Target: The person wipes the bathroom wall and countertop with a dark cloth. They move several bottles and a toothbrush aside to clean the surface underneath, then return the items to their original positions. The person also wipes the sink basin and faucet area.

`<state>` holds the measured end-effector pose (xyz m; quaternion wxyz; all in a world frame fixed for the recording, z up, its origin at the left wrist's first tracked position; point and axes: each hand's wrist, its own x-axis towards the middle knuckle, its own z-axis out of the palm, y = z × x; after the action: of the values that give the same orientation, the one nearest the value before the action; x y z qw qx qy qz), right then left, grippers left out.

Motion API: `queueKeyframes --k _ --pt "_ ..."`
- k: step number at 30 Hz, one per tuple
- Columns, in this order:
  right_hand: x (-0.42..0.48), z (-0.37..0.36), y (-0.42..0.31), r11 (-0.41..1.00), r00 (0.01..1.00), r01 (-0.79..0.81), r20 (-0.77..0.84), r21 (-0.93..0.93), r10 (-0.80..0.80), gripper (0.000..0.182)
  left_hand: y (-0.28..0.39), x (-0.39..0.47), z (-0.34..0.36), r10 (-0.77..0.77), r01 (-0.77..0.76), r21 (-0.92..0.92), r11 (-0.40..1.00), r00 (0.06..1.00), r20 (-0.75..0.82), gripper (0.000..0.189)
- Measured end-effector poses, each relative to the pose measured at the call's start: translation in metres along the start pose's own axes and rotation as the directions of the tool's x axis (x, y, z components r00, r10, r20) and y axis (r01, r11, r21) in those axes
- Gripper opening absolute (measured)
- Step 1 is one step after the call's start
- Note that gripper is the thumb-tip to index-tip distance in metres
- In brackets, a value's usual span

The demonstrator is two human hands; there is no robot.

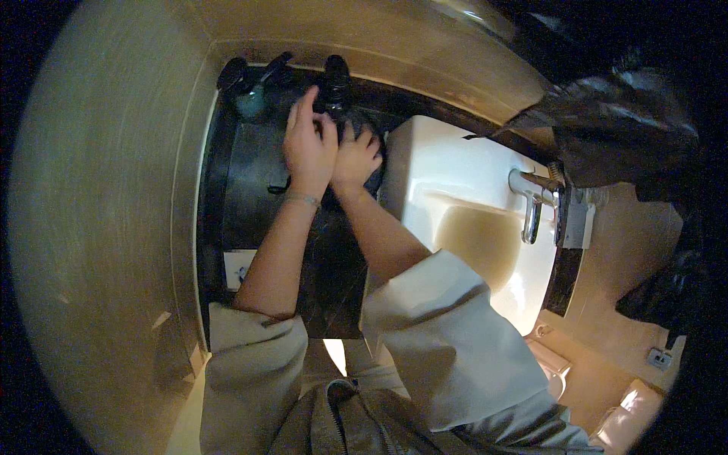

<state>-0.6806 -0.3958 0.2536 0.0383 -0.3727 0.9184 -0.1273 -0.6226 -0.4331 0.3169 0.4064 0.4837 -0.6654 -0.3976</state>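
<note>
Over the dark countertop (250, 170), both forearms reach forward from rolled-up grey sleeves. My left hand (310, 151), with a thin bracelet at the wrist, is raised with its fingers pointing up and apart; nothing shows in it. Beside it, my right hand (355, 159) rests with spread fingers on a dark, rounded object (372, 176), whose kind I cannot tell. A dark bottle (336, 79) stands just beyond the hands. To its left is a pump bottle with a teal body (251, 102). A small dark loop (277, 189) lies left of my left wrist.
A white rectangular washbasin (415, 148) with a chrome tap (532, 199) is to the right. A white card or box (236, 268) lies at the counter's left. Behind run tiled walls (369, 57). A toilet (554, 369) shows at lower right.
</note>
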Motion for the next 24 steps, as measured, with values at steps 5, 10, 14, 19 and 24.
queueKeyframes --k 5,10,14,19,24 --pt "-0.016 0.016 -0.002 0.978 0.990 0.116 0.099 -0.171 -0.100 0.051 0.009 0.018 0.020 0.080 -0.070 0.528 0.847 0.997 0.003 0.070" --pt "-0.023 -0.008 -0.004 0.982 0.980 0.122 0.174 -0.143 -0.097 0.055 0.008 0.006 0.013 0.054 -0.079 0.568 0.819 0.997 0.060 0.069" --pt "-0.038 -0.022 -0.008 0.988 0.966 0.113 0.246 -0.102 -0.085 0.044 0.005 -0.006 -0.003 0.096 -0.130 0.492 0.861 0.991 0.094 0.066" --pt "-0.071 -0.072 0.007 0.994 0.788 0.093 0.606 0.049 -0.104 0.062 0.006 -0.033 -0.039 0.116 -0.204 0.448 0.870 0.970 0.216 0.060" --pt "-0.114 -0.132 0.028 0.696 0.843 -0.406 0.537 0.592 0.035 0.056 -0.009 -0.063 -0.069 -0.034 -0.041 0.294 0.955 0.969 0.245 0.071"
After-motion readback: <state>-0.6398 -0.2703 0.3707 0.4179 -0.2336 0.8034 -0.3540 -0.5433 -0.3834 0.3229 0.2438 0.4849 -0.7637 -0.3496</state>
